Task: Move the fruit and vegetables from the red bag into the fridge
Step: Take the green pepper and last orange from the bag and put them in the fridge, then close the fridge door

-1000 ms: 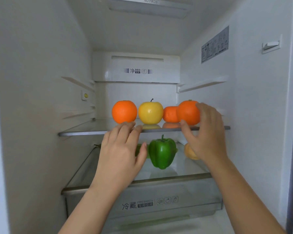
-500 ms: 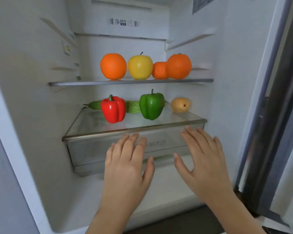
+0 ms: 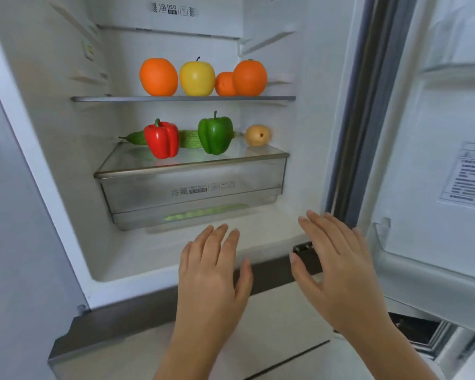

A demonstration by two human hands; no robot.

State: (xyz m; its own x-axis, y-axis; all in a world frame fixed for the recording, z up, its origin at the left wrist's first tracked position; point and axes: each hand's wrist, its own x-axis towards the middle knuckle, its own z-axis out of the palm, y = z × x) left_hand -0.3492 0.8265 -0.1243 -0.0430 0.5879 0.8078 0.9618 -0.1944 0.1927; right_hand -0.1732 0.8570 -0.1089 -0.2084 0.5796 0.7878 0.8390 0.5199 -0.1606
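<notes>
The fridge stands open. On its upper glass shelf point(image 3: 102, 99) sit an orange point(image 3: 158, 76), a yellow apple point(image 3: 197, 78), a small tangerine point(image 3: 224, 84) and another orange point(image 3: 250, 77). On the drawer's glass lid point(image 3: 126, 160) below stand a red pepper point(image 3: 161, 139), a green pepper point(image 3: 215, 135), a brownish pear point(image 3: 257, 135) and a green gourd point(image 3: 136, 137) lying behind the peppers. My left hand point(image 3: 213, 272) and my right hand point(image 3: 337, 264) hover flat, fingers spread and empty, in front of the fridge's bottom edge. The red bag is out of view.
A clear crisper drawer point(image 3: 192, 193) with printed labels sits under the lid, something green showing at its bottom. The open fridge door point(image 3: 447, 149) with its shelves stands at the right. A closed lower compartment front point(image 3: 272, 325) lies below my hands.
My right hand let go of the right orange on the upper shelf. Both hands drew back out of the fridge and down, and the view pulled away to the right.
</notes>
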